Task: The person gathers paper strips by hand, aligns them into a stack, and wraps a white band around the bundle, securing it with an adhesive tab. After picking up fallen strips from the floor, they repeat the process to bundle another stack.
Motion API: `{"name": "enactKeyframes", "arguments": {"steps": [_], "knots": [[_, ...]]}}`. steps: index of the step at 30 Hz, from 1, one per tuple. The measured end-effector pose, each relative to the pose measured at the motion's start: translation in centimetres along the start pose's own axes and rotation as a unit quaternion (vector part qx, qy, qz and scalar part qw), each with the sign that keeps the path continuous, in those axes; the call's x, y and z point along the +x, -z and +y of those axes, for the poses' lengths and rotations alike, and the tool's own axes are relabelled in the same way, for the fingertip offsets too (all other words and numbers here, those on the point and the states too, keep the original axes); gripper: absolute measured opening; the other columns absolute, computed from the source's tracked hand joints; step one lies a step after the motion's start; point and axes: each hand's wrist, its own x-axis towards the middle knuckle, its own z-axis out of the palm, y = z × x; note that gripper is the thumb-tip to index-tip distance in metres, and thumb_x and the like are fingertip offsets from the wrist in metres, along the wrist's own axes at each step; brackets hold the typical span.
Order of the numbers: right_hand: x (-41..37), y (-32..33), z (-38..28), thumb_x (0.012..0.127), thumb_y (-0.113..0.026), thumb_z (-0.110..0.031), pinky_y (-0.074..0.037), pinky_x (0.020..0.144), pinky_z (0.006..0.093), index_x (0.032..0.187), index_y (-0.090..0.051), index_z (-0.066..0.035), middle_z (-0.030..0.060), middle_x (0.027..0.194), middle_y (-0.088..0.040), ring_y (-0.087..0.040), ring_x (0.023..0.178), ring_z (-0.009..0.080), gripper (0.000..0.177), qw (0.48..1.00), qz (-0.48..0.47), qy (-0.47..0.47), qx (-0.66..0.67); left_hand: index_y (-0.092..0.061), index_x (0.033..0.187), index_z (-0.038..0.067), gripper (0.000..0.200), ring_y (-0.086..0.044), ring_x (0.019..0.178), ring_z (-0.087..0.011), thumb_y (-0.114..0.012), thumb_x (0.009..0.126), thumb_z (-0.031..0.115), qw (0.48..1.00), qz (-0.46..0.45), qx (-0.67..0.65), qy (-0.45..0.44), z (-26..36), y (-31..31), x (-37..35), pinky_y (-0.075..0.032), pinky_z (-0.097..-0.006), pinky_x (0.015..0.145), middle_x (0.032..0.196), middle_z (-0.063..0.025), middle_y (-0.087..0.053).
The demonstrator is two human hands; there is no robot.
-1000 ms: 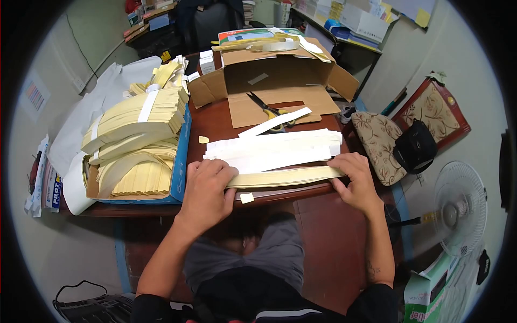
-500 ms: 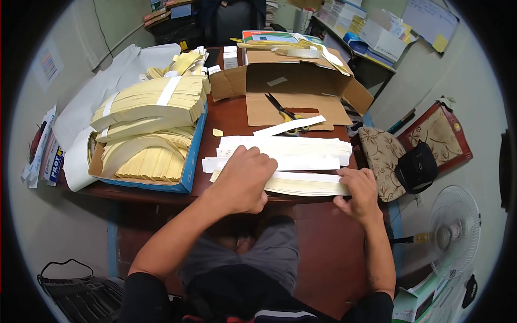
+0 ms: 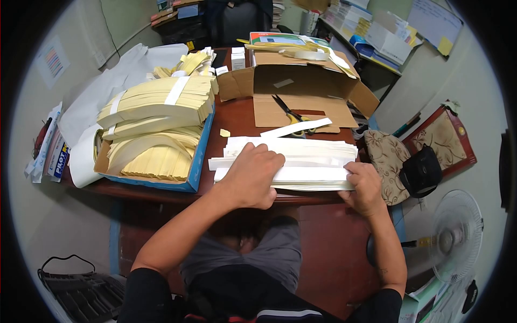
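A stack of long white and cream paper strips (image 3: 312,175) lies along the table's front edge. My left hand (image 3: 252,176) is closed over it left of its middle, the fingers curled and partly hidden behind the hand. At the stack's right end, my right hand (image 3: 364,187) grips it with the thumb low on the near side and fingers on top. Just behind lies a looser pile of white strips (image 3: 291,146). Farther back, a single white strip (image 3: 296,127) rests across the handles of black and yellow scissors (image 3: 291,112).
A blue-sided box (image 3: 203,153) of bundled cream strips stands on the left. Behind the scissors is an opened cardboard box (image 3: 307,81). A small yellow scrap (image 3: 225,133) lies on the table. A patterned chair (image 3: 385,164) and a fan (image 3: 452,237) are at the right.
The front stack's white top strip now shows wider, with less of the cream edges visible. Both hands keep hold, slightly shifted. The whole view has moved a little.
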Motion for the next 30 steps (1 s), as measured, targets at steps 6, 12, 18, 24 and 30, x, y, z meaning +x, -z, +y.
{"name": "enactKeyframes", "arguments": {"steps": [6, 12, 18, 24, 30], "knots": [[0.6, -0.1, 0.1, 0.064, -0.085, -0.004, -0.053, 0.078, 0.0426, 0.106, -0.052, -0.006, 0.0138, 0.108, -0.070, -0.067, 0.086, 0.0333, 0.053, 0.996, -0.081, -0.034, 0.010, -0.056, 0.099, 0.004, 0.038, -0.064, 0.091, -0.0429, -0.073, 0.067, 0.014, 0.995, -0.007, -0.072, 0.070, 0.0, -0.2, -0.3, -0.049, -0.0531, 0.083, 0.099, -0.0183, -0.065], [3.5, 1.9, -1.5, 0.069, -0.088, -0.010, -0.046, 0.084, 0.0430, 0.116, -0.055, -0.006, 0.0124, 0.096, -0.067, -0.065, 0.090, 0.0329, 0.058, 0.954, -0.236, -0.176, 0.054, -0.060, 0.110, 0.005, 0.042, -0.066, 0.093, -0.0403, -0.073, 0.070, 0.011, 0.997, -0.012, -0.019, 0.072, 0.2, 0.2, -0.6, -0.053, -0.0516, 0.082, 0.101, -0.0154, -0.063], [3.3, 1.4, -1.5, 0.077, -0.090, -0.019, -0.046, 0.092, 0.0407, 0.124, -0.058, -0.006, 0.0130, 0.103, -0.070, -0.067, 0.099, 0.0331, 0.059, 0.928, -0.235, -0.253, 0.141, -0.062, 0.106, 0.006, 0.038, -0.065, 0.091, -0.0383, -0.074, 0.070, 0.010, 0.998, 0.054, -0.008, 0.013, -1.1, -1.4, -0.8, -0.053, -0.0500, 0.082, 0.098, -0.0138, -0.063], [2.4, 0.6, -1.4, 0.080, -0.090, -0.022, -0.051, 0.092, 0.0409, 0.115, -0.068, -0.004, 0.0131, 0.109, -0.069, -0.063, 0.106, 0.0339, 0.045, 0.902, -0.217, -0.296, 0.225, -0.062, 0.108, 0.006, 0.039, -0.064, 0.094, -0.0375, -0.075, 0.071, 0.014, 0.997, 0.046, -0.048, 0.050, -0.8, -0.9, -1.1, -0.052, -0.0481, 0.084, 0.098, -0.0144, -0.062], [2.5, 0.8, -2.0, 0.083, -0.088, -0.024, -0.042, 0.090, 0.0384, 0.112, -0.069, -0.007, 0.0084, 0.107, -0.068, -0.064, 0.099, 0.0289, 0.039, 0.940, -0.202, -0.242, 0.128, -0.063, 0.112, 0.006, 0.039, -0.062, 0.099, -0.0358, -0.080, 0.081, 0.023, 0.995, 0.080, -0.059, 0.022, -1.0, -1.6, -1.8, -0.048, -0.0464, 0.090, 0.103, -0.0143, -0.062]]}}
